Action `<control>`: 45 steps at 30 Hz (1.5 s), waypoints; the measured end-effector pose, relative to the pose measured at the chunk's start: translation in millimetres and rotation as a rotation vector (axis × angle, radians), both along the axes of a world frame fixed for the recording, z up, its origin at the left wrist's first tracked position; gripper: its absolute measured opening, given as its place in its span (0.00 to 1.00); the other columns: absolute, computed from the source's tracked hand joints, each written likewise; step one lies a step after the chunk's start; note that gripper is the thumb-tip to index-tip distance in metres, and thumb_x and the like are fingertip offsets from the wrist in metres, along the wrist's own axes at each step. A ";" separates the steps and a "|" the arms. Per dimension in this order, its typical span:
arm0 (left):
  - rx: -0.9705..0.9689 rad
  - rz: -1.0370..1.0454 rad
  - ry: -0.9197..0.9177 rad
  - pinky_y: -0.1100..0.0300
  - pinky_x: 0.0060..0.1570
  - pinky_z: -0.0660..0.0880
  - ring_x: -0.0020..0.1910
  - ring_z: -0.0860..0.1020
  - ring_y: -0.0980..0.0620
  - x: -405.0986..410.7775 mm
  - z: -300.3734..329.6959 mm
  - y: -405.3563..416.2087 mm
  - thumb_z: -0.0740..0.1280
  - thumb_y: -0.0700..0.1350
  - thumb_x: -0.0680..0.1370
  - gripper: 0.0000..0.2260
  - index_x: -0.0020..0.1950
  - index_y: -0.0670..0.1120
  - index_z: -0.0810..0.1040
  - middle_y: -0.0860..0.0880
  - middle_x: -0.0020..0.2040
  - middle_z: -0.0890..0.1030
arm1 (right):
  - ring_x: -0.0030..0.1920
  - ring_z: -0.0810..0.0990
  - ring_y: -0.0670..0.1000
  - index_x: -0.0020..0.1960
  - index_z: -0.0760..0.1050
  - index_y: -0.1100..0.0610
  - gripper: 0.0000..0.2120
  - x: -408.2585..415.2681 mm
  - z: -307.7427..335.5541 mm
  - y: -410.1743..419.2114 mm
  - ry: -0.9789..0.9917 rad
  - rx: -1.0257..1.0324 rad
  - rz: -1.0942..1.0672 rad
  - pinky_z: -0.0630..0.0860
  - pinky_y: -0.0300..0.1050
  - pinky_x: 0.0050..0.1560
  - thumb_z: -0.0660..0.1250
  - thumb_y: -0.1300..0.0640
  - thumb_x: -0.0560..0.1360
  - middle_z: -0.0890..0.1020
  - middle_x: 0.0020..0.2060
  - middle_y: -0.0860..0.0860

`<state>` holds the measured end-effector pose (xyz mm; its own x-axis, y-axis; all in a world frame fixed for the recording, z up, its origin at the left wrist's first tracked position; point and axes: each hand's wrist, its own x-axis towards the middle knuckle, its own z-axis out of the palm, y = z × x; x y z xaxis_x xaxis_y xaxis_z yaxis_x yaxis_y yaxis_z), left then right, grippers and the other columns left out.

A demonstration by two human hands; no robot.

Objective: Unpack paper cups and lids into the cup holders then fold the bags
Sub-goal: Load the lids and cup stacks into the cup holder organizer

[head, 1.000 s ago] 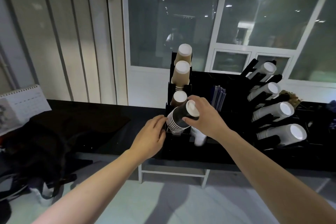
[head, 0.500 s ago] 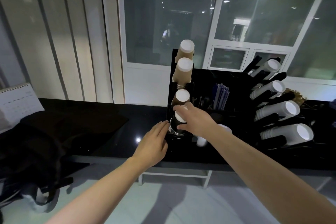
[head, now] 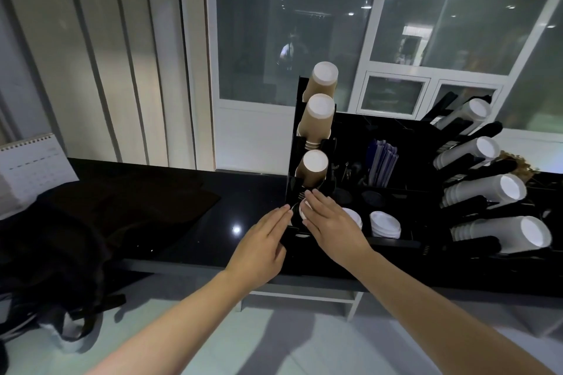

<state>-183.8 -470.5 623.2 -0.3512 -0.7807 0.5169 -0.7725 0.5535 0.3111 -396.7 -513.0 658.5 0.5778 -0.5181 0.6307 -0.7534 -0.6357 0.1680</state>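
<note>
A black cup holder (head: 295,143) stands on the dark counter with three brown cup stacks (head: 316,119) slanting out of its upper slots. In its lowest slot sits a dark cup stack (head: 301,211), only its white bottom showing. My right hand (head: 330,222) lies flat over that stack with straight fingers pressing on it. Straight fingers of my left hand (head: 262,240) touch the holder's left side beside the stack. White lids (head: 384,223) sit in round wells to the right.
A second rack at the right holds several white cup stacks (head: 487,192). Straws and stirrers (head: 380,166) stand in the middle compartment. A black bag (head: 61,237) lies on the counter's left part, with a desk calendar (head: 30,170) behind it. A white shelf frame (head: 304,298) sits under the counter.
The dark cup stack, held out of the holder by my right hand a second ago, has slid down into the lowest slot. My right hand has flattened over it; my left hand has straightened beside it.
</note>
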 end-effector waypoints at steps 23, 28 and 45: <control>-0.061 -0.036 0.117 0.63 0.76 0.47 0.81 0.53 0.52 -22.0 6.7 17.7 0.60 0.43 0.80 0.24 0.77 0.46 0.69 0.50 0.79 0.63 | 0.77 0.65 0.52 0.70 0.76 0.57 0.17 -0.9 -2.8 16.0 -0.220 0.176 -0.083 0.57 0.57 0.79 0.65 0.54 0.82 0.70 0.76 0.53; -0.104 -0.132 0.150 0.53 0.78 0.58 0.78 0.62 0.47 -41.6 3.8 32.4 0.61 0.41 0.79 0.20 0.70 0.42 0.75 0.46 0.75 0.70 | 0.70 0.75 0.54 0.64 0.80 0.61 0.14 -25.1 -11.7 42.4 -0.343 0.097 -0.088 0.66 0.58 0.74 0.67 0.57 0.81 0.78 0.69 0.55; -0.053 -0.376 0.129 0.50 0.50 0.79 0.46 0.83 0.42 -287.3 13.8 164.4 0.69 0.37 0.79 0.10 0.60 0.43 0.83 0.45 0.48 0.85 | 0.62 0.80 0.60 0.52 0.83 0.62 0.05 -287.8 -23.0 254.4 -0.395 0.162 -0.400 0.74 0.56 0.63 0.69 0.63 0.79 0.82 0.61 0.57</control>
